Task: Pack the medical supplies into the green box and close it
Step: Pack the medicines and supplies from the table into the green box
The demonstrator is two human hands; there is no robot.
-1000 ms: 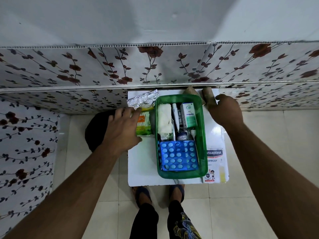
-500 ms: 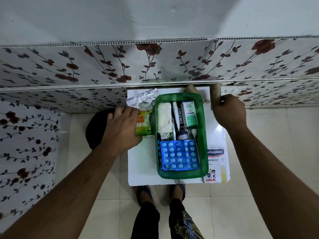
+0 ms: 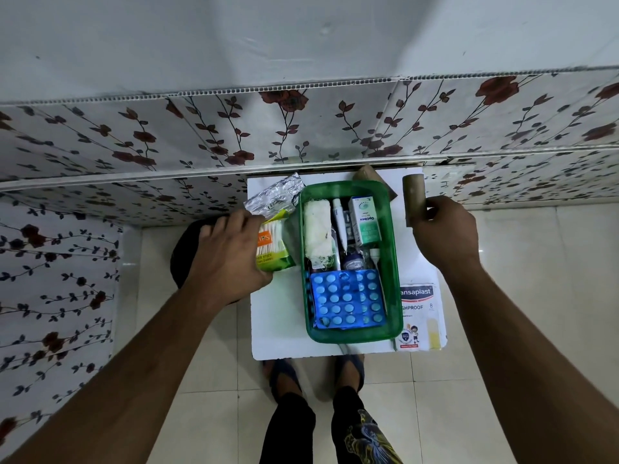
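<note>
Floral wall panels back a small white tabletop (image 3: 281,343) where the translucent green box (image 3: 395,296) sits open, centred for reach from both sides. Left hand (image 3: 231,259) grips a crinkly cotton-swab packet (image 3: 273,244) beside the box's left wall, apparently bound inside. Right hand (image 3: 445,236) pinches a matte brown bandage roll (image 3: 413,199). Glossy blue blister pack (image 3: 346,298) fills the near end.

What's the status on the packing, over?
Left hand shut on swab pack, right hand on brown roll. Green box open, part filled. Plaster pack still outside.
</note>
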